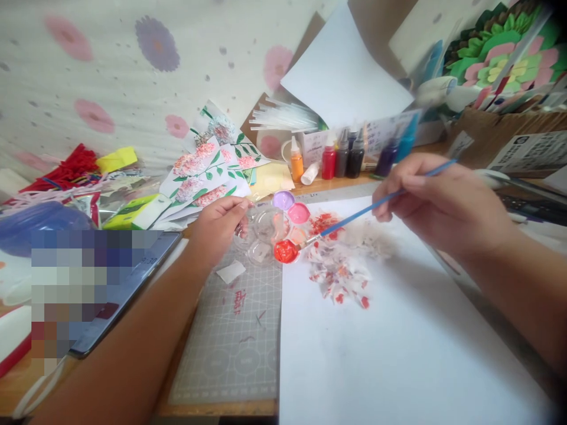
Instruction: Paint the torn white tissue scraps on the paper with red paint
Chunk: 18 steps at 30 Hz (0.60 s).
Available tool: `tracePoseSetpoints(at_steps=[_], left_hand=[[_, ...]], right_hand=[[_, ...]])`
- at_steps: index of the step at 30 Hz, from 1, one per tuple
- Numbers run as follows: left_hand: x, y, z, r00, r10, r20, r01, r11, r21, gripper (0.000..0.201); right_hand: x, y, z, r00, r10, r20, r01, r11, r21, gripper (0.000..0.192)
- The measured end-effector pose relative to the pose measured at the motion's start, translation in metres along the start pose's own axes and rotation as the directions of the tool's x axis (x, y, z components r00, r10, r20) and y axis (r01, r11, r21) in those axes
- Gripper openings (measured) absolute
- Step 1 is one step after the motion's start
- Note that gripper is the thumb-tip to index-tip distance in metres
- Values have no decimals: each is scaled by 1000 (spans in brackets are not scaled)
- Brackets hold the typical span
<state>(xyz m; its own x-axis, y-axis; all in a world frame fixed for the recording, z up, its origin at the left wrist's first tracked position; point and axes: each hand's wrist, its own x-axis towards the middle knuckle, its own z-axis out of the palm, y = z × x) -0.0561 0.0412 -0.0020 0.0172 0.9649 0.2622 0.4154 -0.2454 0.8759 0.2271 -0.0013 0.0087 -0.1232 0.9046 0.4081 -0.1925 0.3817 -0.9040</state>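
My right hand (447, 203) grips a thin blue paintbrush (354, 218) in its fingers. The brush tip touches the red paint (286, 251) in one well of a clear round plastic palette (262, 224). My left hand (224, 227) pinches the palette's left edge. Other wells hold pink paint (299, 213) and lilac paint (283, 200). Right of the palette, a white paper sheet (345, 360) bears a cluster of dabs (339, 277) in red, white and grey; whether these are painted or raised, I cannot tell.
A grey cutting mat (234, 348) lies under the paper. Paint bottles (328, 162) stand along the back. Flower pictures (208, 168) lie at back left, near a phone or tablet (133, 283). A cardboard box (509, 141) holding tools is at back right.
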Motion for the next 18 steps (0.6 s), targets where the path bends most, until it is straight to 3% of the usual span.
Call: tracePoseSetpoints(at_steps=[6,12,18], left_hand=[[4,-8,-4,999,26,-31,-26,999,-19,13],[7,-12,-8,1000,-1,-29,0,1000,-31,13],[6,-13,-11,1000,24,12,-24,1000,-1,14]], right_hand=[[8,-11,-7,984,-84,-157,76,996,-56,19],[16,-8,-29,955,173,-242,-205,972,-116,24],[20,1,-35,926,267,-268,-306,945,-115,21]])
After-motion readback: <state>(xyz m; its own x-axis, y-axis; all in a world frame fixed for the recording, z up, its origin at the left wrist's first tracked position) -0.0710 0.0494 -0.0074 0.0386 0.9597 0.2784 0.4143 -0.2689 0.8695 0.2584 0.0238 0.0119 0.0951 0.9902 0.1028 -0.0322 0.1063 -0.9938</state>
